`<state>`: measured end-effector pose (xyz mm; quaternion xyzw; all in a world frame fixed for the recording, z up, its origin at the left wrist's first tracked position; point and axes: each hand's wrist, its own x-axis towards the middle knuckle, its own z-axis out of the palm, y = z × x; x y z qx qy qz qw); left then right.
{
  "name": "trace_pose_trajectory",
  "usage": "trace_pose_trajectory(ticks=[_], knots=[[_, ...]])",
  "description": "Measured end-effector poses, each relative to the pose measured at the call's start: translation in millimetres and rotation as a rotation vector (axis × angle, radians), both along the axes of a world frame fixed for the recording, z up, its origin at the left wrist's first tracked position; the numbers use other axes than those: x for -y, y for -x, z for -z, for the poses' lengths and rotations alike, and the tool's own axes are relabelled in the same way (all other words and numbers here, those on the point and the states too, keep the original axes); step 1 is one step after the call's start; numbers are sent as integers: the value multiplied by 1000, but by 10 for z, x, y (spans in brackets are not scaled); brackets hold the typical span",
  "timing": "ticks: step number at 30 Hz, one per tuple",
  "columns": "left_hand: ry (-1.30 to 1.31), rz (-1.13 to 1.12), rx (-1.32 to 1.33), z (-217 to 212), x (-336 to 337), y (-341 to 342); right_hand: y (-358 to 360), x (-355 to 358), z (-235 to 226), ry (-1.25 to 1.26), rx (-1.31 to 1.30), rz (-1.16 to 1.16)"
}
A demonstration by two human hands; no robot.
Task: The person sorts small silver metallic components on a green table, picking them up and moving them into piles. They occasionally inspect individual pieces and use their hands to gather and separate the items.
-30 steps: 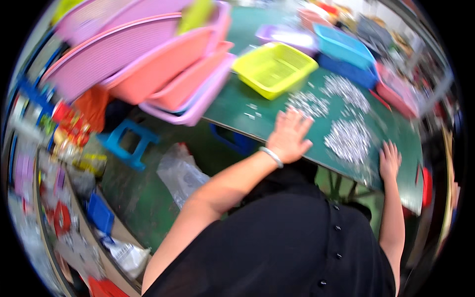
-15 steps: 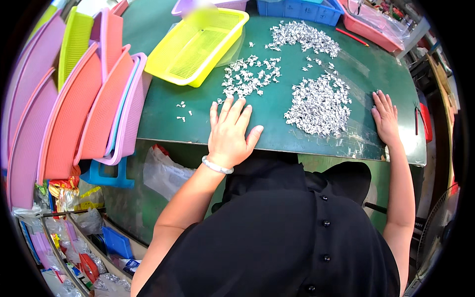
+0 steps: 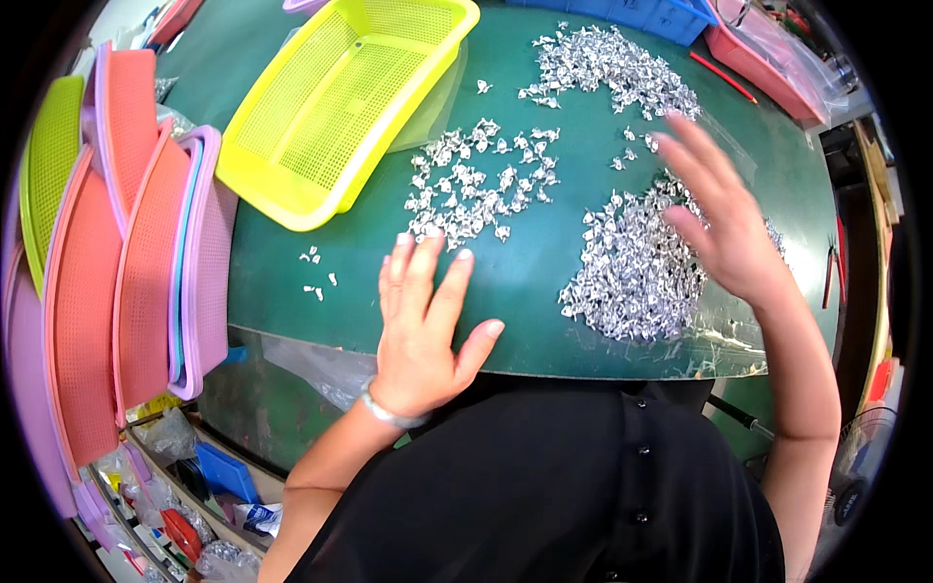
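My left hand (image 3: 421, 335) lies open near the front edge of the green table (image 3: 530, 311), its fingertips at the near side of a loose spread of small silvery metal parts (image 3: 476, 185). Over the right side of a dense heap of the same parts (image 3: 632, 267) hovers my right hand (image 3: 719, 219), fingers apart, a little blurred and holding nothing. Part of that heap is hidden behind it. Farther back lies another pile of the parts (image 3: 617, 68). A yellow-green perforated basket (image 3: 335, 180) stands behind and left of my left hand.
Stacked pink, purple and green baskets (image 3: 146, 272) crowd the left side. At the back are a blue crate (image 3: 632, 15) and a pink basket (image 3: 758, 63) with clear plastic in it. A red pencil-like stick (image 3: 724, 78) and dark-tipped pliers (image 3: 831, 272) lie to the right.
My right hand has lifted off the table's right side and moved left over the dense heap. My left hand stays by the loose spread. The view has shifted, bringing the table closer.
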<state>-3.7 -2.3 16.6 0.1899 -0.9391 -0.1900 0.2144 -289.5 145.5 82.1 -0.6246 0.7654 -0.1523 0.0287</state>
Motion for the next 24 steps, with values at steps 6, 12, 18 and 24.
trace_pose_trajectory(ticks=[6,12,18,24], knots=[[-13,-69,72,-101,176,-28,-301,902,356,-16,-38,-363],[-87,-49,88,-59,305,42,-436,1117,570,-99,-5,-394],[-117,-28,110,-28,371,60,-454,1306,433,65,60,-477],[-109,0,237,-86,387,91,-311,1656,629,92,-67,-296]])
